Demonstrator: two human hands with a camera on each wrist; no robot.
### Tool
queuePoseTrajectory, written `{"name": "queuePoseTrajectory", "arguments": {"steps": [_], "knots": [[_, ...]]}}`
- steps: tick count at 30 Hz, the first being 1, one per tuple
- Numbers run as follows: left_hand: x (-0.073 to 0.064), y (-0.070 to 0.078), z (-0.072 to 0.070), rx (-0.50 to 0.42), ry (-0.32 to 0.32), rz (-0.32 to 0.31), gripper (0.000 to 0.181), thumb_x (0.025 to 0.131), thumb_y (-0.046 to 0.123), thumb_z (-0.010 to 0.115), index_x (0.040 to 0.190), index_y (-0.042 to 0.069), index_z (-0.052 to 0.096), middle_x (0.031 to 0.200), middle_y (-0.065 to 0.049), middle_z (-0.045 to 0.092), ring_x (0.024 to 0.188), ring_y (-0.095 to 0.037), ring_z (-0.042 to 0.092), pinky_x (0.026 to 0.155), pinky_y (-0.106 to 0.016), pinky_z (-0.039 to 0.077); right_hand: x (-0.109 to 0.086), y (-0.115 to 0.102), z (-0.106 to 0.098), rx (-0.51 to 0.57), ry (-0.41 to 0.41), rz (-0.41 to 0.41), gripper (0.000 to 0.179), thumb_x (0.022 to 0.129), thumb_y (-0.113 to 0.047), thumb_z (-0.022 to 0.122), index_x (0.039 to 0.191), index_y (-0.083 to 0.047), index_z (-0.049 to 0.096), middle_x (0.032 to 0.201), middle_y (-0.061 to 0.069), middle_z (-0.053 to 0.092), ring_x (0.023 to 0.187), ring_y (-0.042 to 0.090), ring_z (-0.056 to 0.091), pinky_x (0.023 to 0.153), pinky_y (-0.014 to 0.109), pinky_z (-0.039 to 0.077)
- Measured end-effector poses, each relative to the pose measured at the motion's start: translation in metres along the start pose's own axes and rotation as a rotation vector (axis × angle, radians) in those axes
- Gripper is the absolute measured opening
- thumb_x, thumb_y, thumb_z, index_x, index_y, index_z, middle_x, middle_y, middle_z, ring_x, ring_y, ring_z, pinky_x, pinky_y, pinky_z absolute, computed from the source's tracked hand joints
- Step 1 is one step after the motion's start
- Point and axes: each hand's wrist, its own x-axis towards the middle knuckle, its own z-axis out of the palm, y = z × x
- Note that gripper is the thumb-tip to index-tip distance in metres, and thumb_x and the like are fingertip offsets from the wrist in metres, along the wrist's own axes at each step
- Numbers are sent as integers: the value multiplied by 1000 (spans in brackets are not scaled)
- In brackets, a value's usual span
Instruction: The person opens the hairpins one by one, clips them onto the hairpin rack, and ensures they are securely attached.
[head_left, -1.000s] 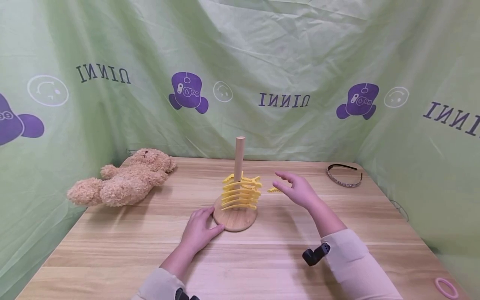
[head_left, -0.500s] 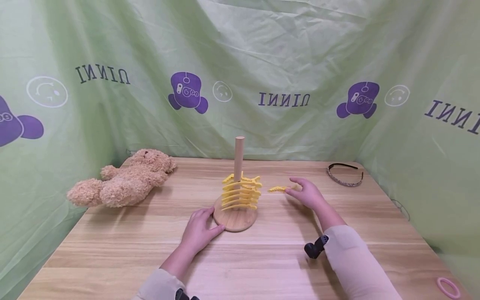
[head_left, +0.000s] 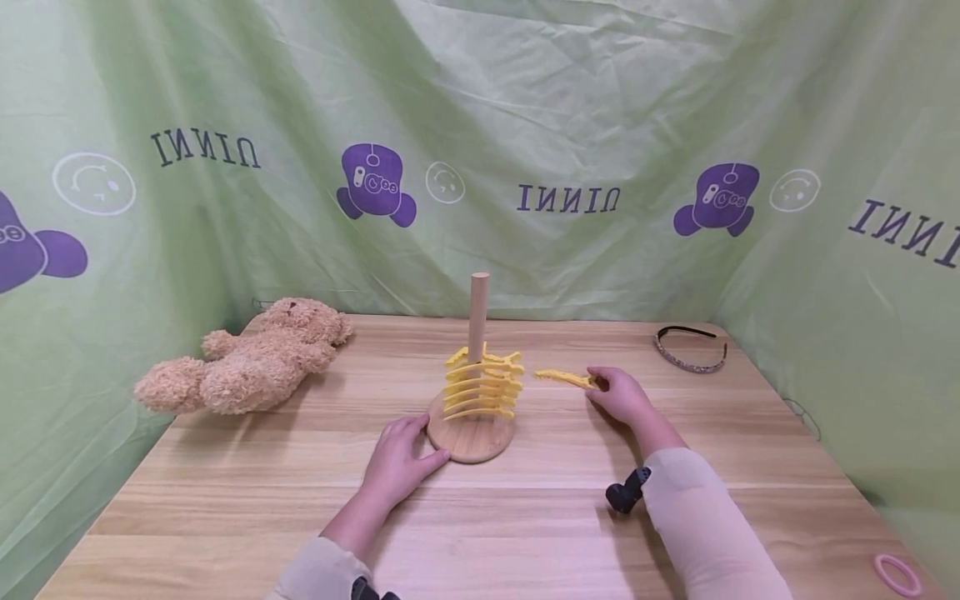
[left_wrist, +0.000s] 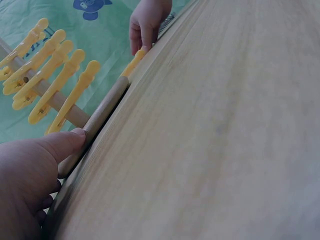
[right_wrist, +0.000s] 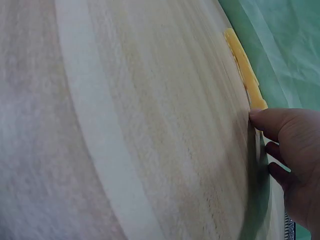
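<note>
A wooden stand, a round base [head_left: 470,446] with an upright post [head_left: 478,312], stands mid-table. Several yellow alligator hair clips [head_left: 480,392] are clamped one above another on its post. My left hand [head_left: 397,462] holds the base's near left edge; in the left wrist view its thumb [left_wrist: 70,142] lies against the rim. Right of the stand, another yellow hair clip [head_left: 562,377] lies low over the table, its toothed end pointing left. My right hand [head_left: 621,397] pinches the clip's right end between thumb and fingers, as the right wrist view also shows around the clip [right_wrist: 245,67].
A fluffy teddy bear [head_left: 258,358] lies at the back left of the table [head_left: 225,517]. At the back right is a glittery headband [head_left: 686,364], and near the right front edge a pink ring [head_left: 896,575]. Green printed fabric [head_left: 480,100] hangs around the table.
My right hand has moved right and down to the loose hair clip, and its spread fingers have closed on the clip's end. My left hand has stayed at the base.
</note>
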Motion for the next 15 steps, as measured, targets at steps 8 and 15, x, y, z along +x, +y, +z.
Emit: {"name": "queuePoseTrajectory", "arguments": {"steps": [8, 15], "knots": [[0, 0, -1, -4, -7, -5, 66, 81, 35, 77, 132, -3, 57, 133, -23, 58, 129, -41, 48, 112, -54, 38, -3, 2, 1, -46, 8, -40, 60, 93, -23, 65, 142, 5, 44, 142, 32, 46, 133, 49, 41, 115, 60, 29], [0, -1, 0, -8, -5, -3, 66, 81, 34, 77, 132, -3, 57, 133, -22, 58, 129, -41, 48, 112, -55, 37, -3, 3, 4, -66, 19, -53, 56, 93, -25, 66, 137, 6, 50, 136, 32, 50, 129, 48, 45, 113, 59, 34]]}}
